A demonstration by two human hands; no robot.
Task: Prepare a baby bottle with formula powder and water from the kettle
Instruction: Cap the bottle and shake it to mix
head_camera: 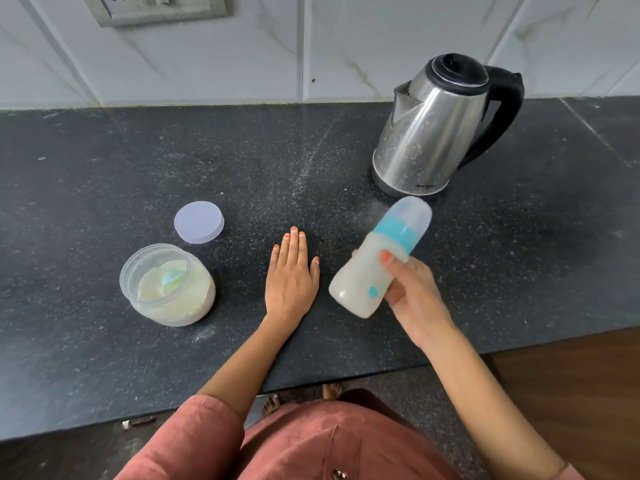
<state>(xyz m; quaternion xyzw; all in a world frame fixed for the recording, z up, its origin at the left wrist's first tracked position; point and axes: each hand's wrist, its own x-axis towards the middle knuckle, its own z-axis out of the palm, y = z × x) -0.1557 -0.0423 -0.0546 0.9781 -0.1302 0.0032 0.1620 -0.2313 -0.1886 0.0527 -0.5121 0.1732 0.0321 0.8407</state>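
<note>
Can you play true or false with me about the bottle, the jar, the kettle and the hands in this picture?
1. The right hand holds the baby bottle tilted. True.
2. The powder jar has its lid on. False: the powder jar is open, and the lid lies on the counter just behind it.
3. The left hand lies flat on the counter. True.
4. The kettle stands to the left of the powder jar. False: it stands to the right, further back near the wall.
5. The baby bottle is empty. False: it looks filled with milky white liquid.
</note>
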